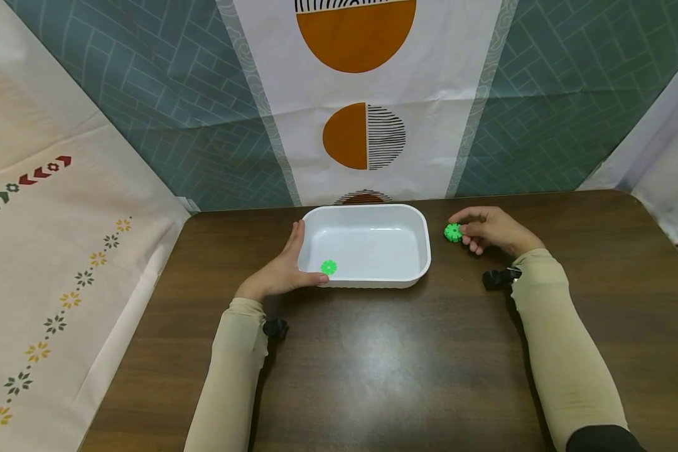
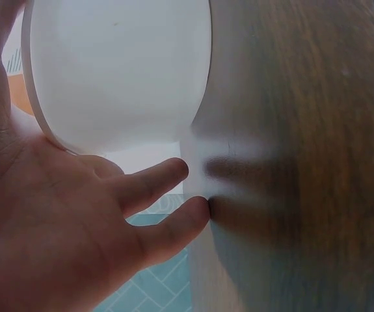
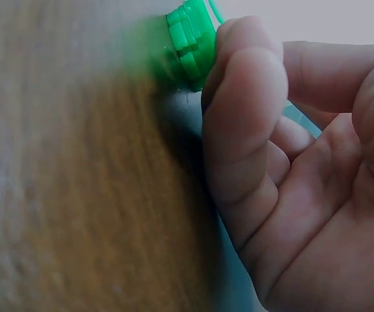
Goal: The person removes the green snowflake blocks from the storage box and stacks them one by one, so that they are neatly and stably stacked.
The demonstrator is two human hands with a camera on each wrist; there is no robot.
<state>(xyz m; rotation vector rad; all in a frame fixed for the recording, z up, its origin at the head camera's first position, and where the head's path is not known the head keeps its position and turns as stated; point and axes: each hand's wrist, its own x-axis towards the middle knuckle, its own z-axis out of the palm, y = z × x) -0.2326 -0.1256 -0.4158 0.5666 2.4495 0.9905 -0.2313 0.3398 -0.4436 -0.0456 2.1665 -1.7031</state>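
Note:
A white rectangular tray (image 1: 373, 248) stands near the table's far edge. My left hand (image 1: 279, 271) rests against its left end, thumb along the front rim and fingers reaching up the left side. In the left wrist view two fairly straight fingers (image 2: 167, 237) extend past the tray's outer wall. One flat green notched disc (image 1: 329, 267) lies inside, at the tray's front left corner. Right of the tray, my right hand (image 1: 496, 229) pinches a short stack of green notched discs (image 3: 192, 45) between thumb and fingertips. How many are stacked is unclear.
A dark brown wooden table (image 1: 339, 383) carries everything. Behind it hangs a patterned cloth (image 1: 446, 81), close to the tray's back. Another printed cloth (image 1: 90, 207) hangs along the left. Black wrist straps (image 1: 500, 278) sit on both sleeves.

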